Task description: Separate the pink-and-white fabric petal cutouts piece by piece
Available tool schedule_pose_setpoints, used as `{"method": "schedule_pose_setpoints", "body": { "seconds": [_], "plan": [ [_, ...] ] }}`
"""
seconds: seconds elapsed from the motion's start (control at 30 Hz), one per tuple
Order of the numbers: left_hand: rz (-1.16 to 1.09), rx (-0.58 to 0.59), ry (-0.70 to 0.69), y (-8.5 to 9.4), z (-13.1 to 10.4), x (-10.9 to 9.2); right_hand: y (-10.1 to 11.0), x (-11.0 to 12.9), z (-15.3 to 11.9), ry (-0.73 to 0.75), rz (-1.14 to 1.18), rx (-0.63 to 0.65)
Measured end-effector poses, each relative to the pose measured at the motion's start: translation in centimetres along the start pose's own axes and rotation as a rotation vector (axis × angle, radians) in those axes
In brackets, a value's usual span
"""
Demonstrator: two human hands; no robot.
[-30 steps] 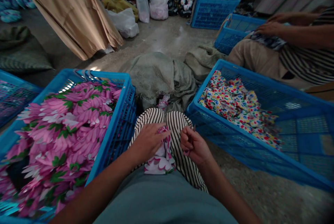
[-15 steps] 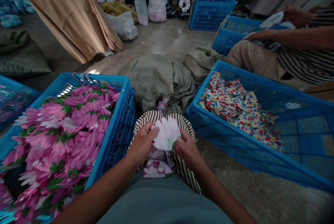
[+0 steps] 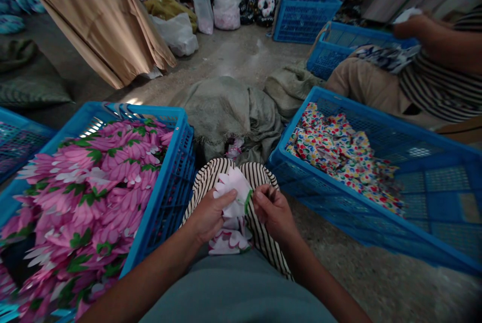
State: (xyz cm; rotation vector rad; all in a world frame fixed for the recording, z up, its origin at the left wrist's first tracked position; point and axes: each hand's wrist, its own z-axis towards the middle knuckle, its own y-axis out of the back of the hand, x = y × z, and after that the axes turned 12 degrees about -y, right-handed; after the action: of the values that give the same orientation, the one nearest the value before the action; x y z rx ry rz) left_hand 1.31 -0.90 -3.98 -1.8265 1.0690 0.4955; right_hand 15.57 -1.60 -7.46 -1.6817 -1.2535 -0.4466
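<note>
My left hand (image 3: 211, 212) pinches a white petal-shaped fabric piece (image 3: 235, 182) with a green edge on its right side, above my striped lap. Just right of that green edge, my right hand (image 3: 273, 210) is closed, thumb and fingers pressed together; what they hold, if anything, is too small to make out. Another white piece with pink edges (image 3: 229, 242) lies on my lap below. To the left, a blue crate (image 3: 181, 117) holds pink petal pieces with green parts (image 3: 113, 167).
A blue crate (image 3: 361, 112) with colourful patterned fabric (image 3: 335, 149) stands at right, beside a seated person (image 3: 440, 72). Grey-green sacks (image 3: 226, 107) lie ahead. Further off are a cloth-draped object (image 3: 101, 16), more crates (image 3: 307, 16), plastic bags (image 3: 228, 9) and another seated person.
The white piece has turned in my left hand, its green edge now upright. My right hand has let go of that edge and moved slightly right. The person at right has raised their hands.
</note>
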Motion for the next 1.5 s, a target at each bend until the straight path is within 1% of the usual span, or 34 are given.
{"method": "schedule_pose_setpoints", "body": {
  "seconds": [0.1,0.17,0.23,0.37,0.47,0.57,0.67,0.83,0.97,1.07,1.17,1.27,1.4,1.43,1.5],
  "plan": [
    [0.041,-0.056,0.005,-0.1,0.0,0.1,-0.1,0.3,0.0,0.04,-0.034,-0.023],
    [0.121,-0.084,-0.023,0.0,-0.1,0.3,-0.1,0.5,-0.2,0.062,-0.065,-0.033],
    [0.253,-0.099,-0.102,0.2,-0.2,0.5,-0.1,0.6,-0.4,0.084,-0.119,-0.011],
    [0.523,-0.11,-0.342,0.2,-0.5,0.5,-0.2,0.4,-0.9,0.126,-0.237,0.052],
    [0.629,-0.103,-0.456,-0.1,-0.8,0.2,-0.3,0.2,-1.1,0.143,-0.251,0.092],
    [0.66,-0.09,-0.525,-0.5,-0.9,-0.1,-0.5,-0.1,-1.1,0.131,-0.244,0.129],
    [0.637,-0.091,-0.553,-0.6,-0.9,-0.2,-0.7,-0.2,-1.0,0.117,-0.218,0.124],
    [0.589,-0.089,-0.526,-0.6,-1.1,-0.3,-0.8,-0.3,-0.8,0.11,-0.162,0.05],
    [0.687,-0.035,-0.511,-0.5,-1.1,-0.3,-0.3,0.2,-0.5,0.162,-0.127,-0.015],
    [0.786,0.024,-0.51,-0.2,-1.0,-0.1,0.5,1.5,-0.2,0.185,-0.224,-0.025],
    [0.805,0.116,-0.445,0.1,-1.0,0.1,1.2,3.1,0.2,0.177,-0.365,0.055],
    [0.782,0.217,-0.348,0.1,-1.1,-0.3,1.5,4.5,0.5,0.13,-0.483,0.22],
    [0.823,0.331,-0.334,0.1,-1.3,-1.0,1.8,5.8,0.7,-0.056,-0.503,0.503],
    [0.825,0.355,-0.331,0.1,-1.4,-1.2,2.0,5.9,0.7,-0.109,-0.5,0.555],
    [0.824,0.385,-0.317,0.1,-1.5,-1.3,2.3,6.2,0.8,-0.19,-0.496,0.62]
  ]
}}
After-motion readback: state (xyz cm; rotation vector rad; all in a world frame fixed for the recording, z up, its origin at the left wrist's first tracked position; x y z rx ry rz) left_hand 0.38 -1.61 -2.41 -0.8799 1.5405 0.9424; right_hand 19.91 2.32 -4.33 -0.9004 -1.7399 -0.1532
